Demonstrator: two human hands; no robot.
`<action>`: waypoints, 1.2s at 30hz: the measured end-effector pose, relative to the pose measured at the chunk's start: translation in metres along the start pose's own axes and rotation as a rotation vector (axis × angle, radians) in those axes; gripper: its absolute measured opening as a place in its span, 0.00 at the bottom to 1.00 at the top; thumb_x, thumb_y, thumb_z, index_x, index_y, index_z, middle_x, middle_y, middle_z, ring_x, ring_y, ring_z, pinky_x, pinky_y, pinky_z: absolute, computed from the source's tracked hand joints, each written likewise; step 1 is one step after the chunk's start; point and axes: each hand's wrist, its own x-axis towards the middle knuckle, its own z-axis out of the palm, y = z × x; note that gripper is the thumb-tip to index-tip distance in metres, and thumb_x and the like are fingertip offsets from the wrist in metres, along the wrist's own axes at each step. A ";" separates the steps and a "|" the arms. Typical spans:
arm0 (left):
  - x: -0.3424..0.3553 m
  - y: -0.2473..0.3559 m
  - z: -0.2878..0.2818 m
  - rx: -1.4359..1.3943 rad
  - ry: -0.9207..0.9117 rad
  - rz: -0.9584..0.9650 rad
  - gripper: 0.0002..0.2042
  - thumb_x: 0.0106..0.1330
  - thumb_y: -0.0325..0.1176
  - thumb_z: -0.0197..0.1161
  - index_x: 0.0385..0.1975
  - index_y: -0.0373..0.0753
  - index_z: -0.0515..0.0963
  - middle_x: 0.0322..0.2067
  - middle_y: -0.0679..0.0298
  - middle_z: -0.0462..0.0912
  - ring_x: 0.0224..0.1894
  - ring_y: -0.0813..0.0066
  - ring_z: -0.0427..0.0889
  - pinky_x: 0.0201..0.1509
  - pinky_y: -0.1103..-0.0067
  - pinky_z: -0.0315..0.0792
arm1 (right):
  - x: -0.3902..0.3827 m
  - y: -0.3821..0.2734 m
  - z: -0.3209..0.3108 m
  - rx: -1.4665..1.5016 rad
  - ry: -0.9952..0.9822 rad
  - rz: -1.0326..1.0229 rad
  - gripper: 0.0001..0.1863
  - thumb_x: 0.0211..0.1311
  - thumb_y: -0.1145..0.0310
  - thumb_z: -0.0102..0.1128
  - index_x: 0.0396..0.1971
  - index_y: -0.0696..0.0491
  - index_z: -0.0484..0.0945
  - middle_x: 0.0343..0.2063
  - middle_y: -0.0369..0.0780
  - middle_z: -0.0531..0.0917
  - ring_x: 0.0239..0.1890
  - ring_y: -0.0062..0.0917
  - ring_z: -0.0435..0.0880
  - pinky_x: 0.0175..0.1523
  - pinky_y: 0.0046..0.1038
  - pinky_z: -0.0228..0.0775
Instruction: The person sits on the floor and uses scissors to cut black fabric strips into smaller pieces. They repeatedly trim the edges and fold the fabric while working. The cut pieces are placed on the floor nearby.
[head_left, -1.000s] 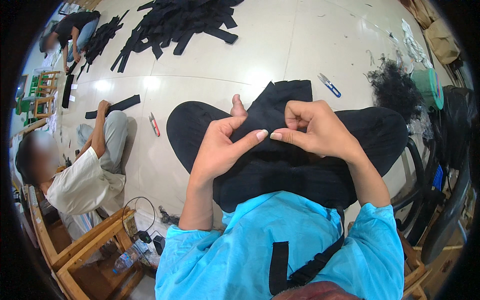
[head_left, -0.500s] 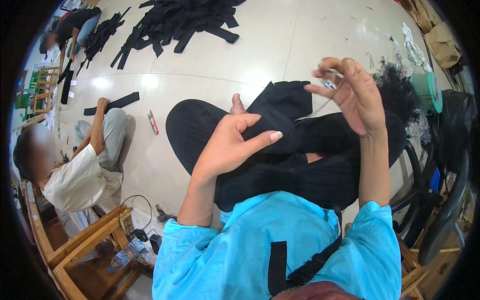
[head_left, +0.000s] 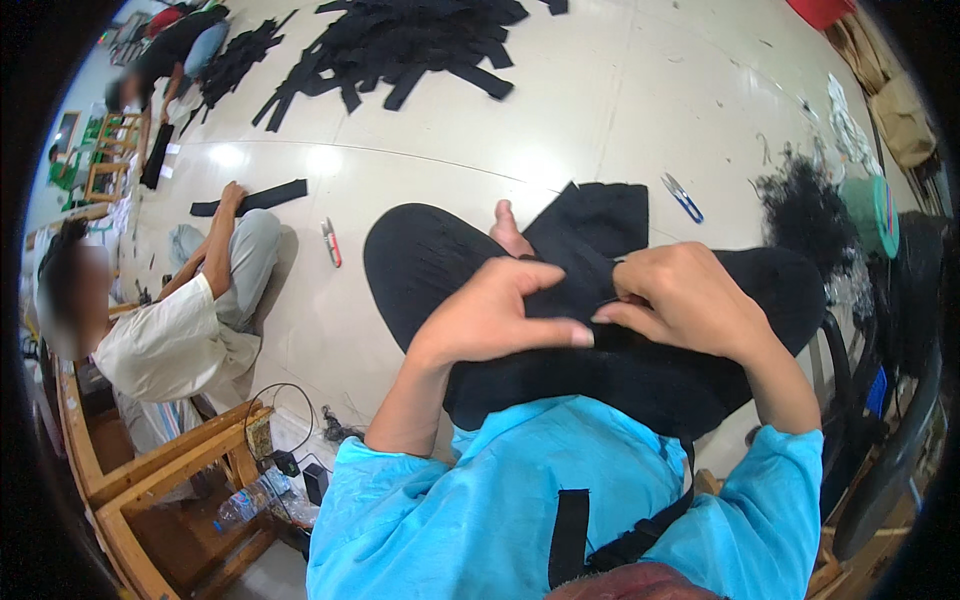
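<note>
Black cloth [head_left: 598, 218] lies across my lap, its far end spread on the floor beyond my crossed legs. My left hand [head_left: 490, 318] rests over the cloth, thumb and forefinger stretched apart; its other fingers are mostly hidden. Close to that thumb, my right hand [head_left: 690, 300] is closed, fingers curled and thumb bent in against the cloth. Whatever sits in its pinch is hidden. On the floor beyond my right hand lie blue-handled thread snips [head_left: 683, 198].
Red-handled snips [head_left: 331, 243] lie left of my knee. A big heap of black cloth strips [head_left: 400, 45] covers the far floor. One person [head_left: 165, 340] sits at left with a black strip [head_left: 270, 198]; another bends farther back. Black thread scraps [head_left: 805, 210] pile beside a green stool [head_left: 868, 215].
My right hand has come down from its raised, open-fingered position to the cloth and closed there. The blue snips, partly covered before, now show fully. The whole view has shifted slightly.
</note>
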 end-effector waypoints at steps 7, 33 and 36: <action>-0.018 -0.009 -0.002 0.003 0.046 -0.037 0.16 0.66 0.39 0.76 0.38 0.30 0.84 0.22 0.66 0.80 0.25 0.86 0.70 0.27 0.80 0.64 | 0.000 -0.008 -0.013 0.333 0.156 0.185 0.25 0.57 0.65 0.78 0.14 0.54 0.66 0.12 0.37 0.70 0.15 0.25 0.67 0.23 0.29 0.57; -0.043 -0.007 -0.016 -0.294 0.253 -0.228 0.15 0.69 0.35 0.73 0.47 0.29 0.84 0.35 0.66 0.88 0.36 0.83 0.84 0.41 0.83 0.78 | 0.031 0.039 -0.035 0.257 0.195 0.185 0.12 0.71 0.58 0.67 0.40 0.53 0.84 0.31 0.37 0.86 0.28 0.19 0.83 0.35 0.24 0.75; -0.046 -0.014 -0.020 -0.252 0.219 -0.286 0.14 0.67 0.33 0.74 0.45 0.29 0.85 0.34 0.67 0.88 0.36 0.83 0.84 0.41 0.83 0.78 | 0.035 0.034 -0.008 -0.116 -0.019 0.059 0.21 0.60 0.51 0.76 0.25 0.55 0.82 0.19 0.43 0.82 0.24 0.32 0.85 0.35 0.34 0.76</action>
